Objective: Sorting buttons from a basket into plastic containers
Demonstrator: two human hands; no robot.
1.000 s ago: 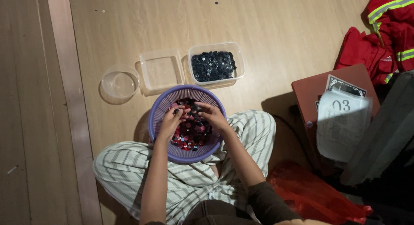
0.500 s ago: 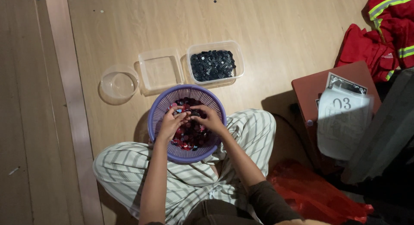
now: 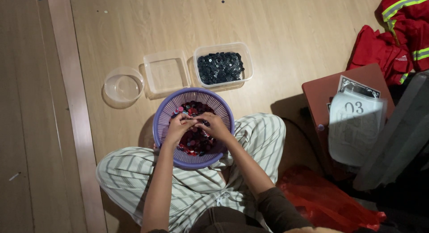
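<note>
Buttons (image 3: 196,139), small flat discs in red, pink, dark and some blue, fill the bottom of a round purple slotted basket (image 3: 161,125) that rests on the lap of a person who sits cross-legged on the wooden floor (image 3: 277,23). They look light, stiff and smooth, so I judge they slide easily from the fingers; one is best pinched at its rim between thumb and forefinger. Both hands are inside the basket, close together above the pile. The left hand (image 3: 178,127) and the right hand (image 3: 213,125) have their fingers curled down among the discs, and I cannot tell if either pinches one. Just beyond the basket stand a rectangular clear tub of dark buttons (image 3: 220,67), beside it a clear square tub (image 3: 166,73) with nothing in it, and a round clear bowl (image 3: 123,84).
</note>
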